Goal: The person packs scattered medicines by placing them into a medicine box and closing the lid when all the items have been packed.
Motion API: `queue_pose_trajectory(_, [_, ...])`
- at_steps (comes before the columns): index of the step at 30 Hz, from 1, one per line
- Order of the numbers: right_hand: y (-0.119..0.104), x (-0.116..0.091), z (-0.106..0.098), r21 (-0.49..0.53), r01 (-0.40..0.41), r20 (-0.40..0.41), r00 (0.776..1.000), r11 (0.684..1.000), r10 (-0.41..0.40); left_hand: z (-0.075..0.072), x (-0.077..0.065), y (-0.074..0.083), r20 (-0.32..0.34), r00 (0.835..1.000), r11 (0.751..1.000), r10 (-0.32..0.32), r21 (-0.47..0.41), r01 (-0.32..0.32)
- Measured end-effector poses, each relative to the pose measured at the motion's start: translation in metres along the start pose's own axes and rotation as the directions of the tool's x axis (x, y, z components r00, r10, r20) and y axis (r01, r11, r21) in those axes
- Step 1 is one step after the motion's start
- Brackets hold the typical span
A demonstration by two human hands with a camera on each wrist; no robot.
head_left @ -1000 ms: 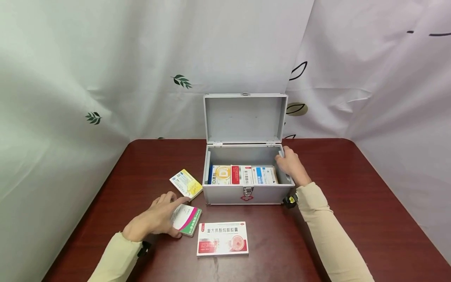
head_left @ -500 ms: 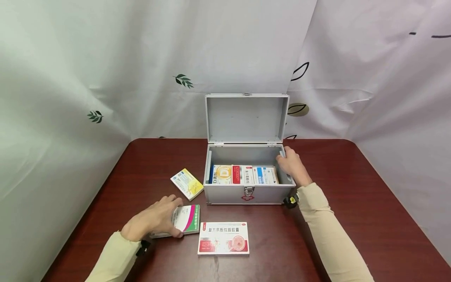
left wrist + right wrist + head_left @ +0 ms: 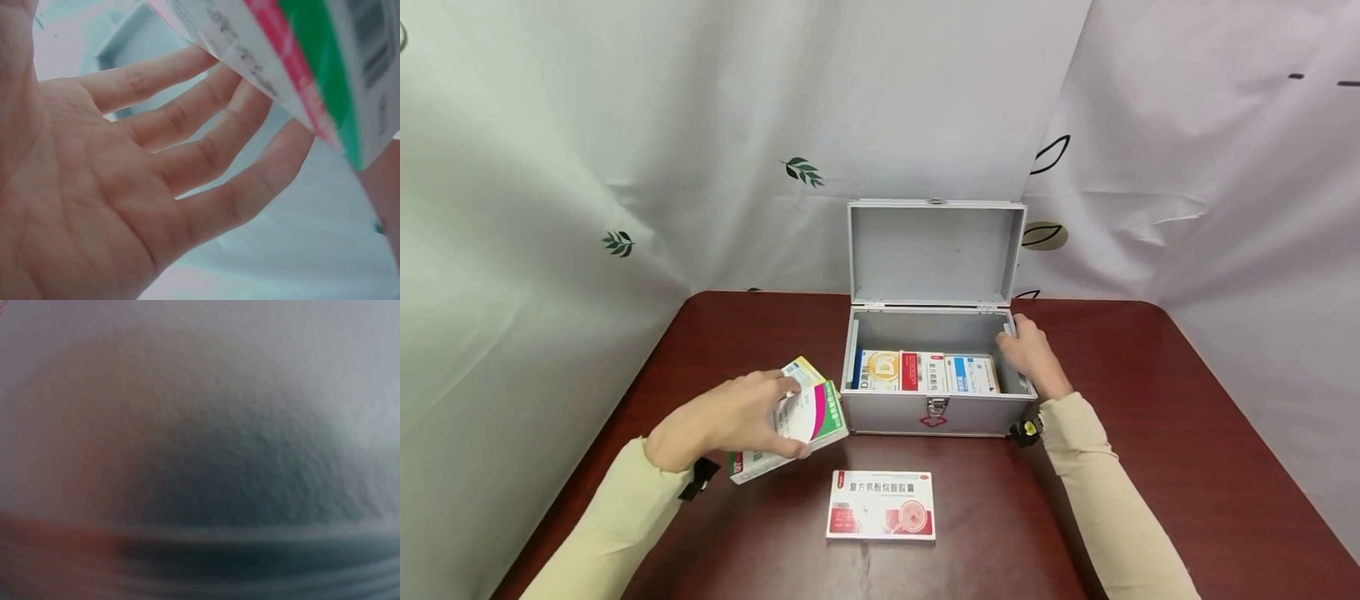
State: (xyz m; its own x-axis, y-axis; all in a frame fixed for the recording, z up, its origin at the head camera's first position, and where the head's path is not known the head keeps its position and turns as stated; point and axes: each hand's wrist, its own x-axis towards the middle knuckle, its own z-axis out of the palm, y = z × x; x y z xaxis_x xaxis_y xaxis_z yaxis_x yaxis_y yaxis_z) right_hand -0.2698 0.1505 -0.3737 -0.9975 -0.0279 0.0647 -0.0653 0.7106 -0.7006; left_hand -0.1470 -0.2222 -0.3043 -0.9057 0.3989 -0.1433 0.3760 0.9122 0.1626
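Observation:
In the head view my left hand (image 3: 730, 421) grips a white medicine box (image 3: 800, 414) with a magenta stripe and green end, between thumb and fingers. It is tilted above the table, overlapping a yellow-and-white medicine box (image 3: 805, 370) behind it. The left wrist view shows my fingers (image 3: 212, 159) against the held box's (image 3: 306, 69) edge. My right hand (image 3: 1033, 357) holds the right wall of an open silver medicine case (image 3: 891, 414), thumb side inward. The right wrist view holds only the blurred, close case surface (image 3: 250, 444).
Inside the case stand several medicine boxes, among them an orange D3 box (image 3: 880, 369), a red-and-white one (image 3: 922, 372) and a blue-and-white one (image 3: 972, 374). The lid (image 3: 936, 254) stands upright. A white-and-red capsule box (image 3: 882, 505) lies on the dark red table (image 3: 985, 517) in front.
My left hand has lifted the green-and-white medicine box off the table and carried it up and slightly right, toward the case. The right hand stays on the case wall. The whole view shifts slightly.

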Motion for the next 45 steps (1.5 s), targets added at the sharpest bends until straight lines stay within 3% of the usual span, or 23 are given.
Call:
queue_pose_trajectory(6, [0.002,0.0,0.001,0.006,0.005,-0.013,1.0,1.0,-0.005,-0.028,0.014,0.024,0.032,0.999,1.0,0.0,0.014,-0.001])
queue_pose_trajectory(11, [0.001,0.0,0.0,0.007,0.006,-0.022,1.0,1.0,-0.006,-0.045,0.03,0.042,0.0,0.997,0.997,0.073,0.024,-0.073])
queue_pose_trajectory(18, [0.001,0.0,-0.002,-0.004,0.008,-0.033,0.999,1.0,-0.008,-0.055,0.07,0.058,-0.029,0.986,0.982,0.166,-0.091,-0.168])
queue_pose_trajectory(24, [0.003,0.0,-0.002,-0.007,0.0,-0.031,1.0,1.0,0.0,-0.053,0.111,0.076,0.006,0.985,0.963,0.173,-0.213,-0.168])
queue_pose_trajectory(29, [0.001,0.0,-0.001,0.006,0.004,-0.027,1.0,1.0,-0.004,-0.045,0.138,0.091,0.029,0.995,0.977,0.091,-0.198,-0.084])
queue_pose_trajectory(33, [-0.002,0.0,0.001,-0.005,0.007,-0.031,0.999,1.0,-0.007,-0.039,0.15,0.1,0.138,0.99,0.973,-0.03,-0.223,0.06])
queue_pose_trajectory(39, [-0.003,0.0,0.002,-0.01,0.016,-0.037,0.999,1.0,-0.016,-0.039,0.162,0.104,0.29,0.937,0.942,-0.194,-0.213,0.261])
queue_pose_trajectory(45, [0.0,-0.001,0.001,-0.009,0.003,-0.038,0.999,1.0,-0.004,-0.04,0.174,0.101,0.395,0.885,0.924,-0.248,-0.178,0.338])
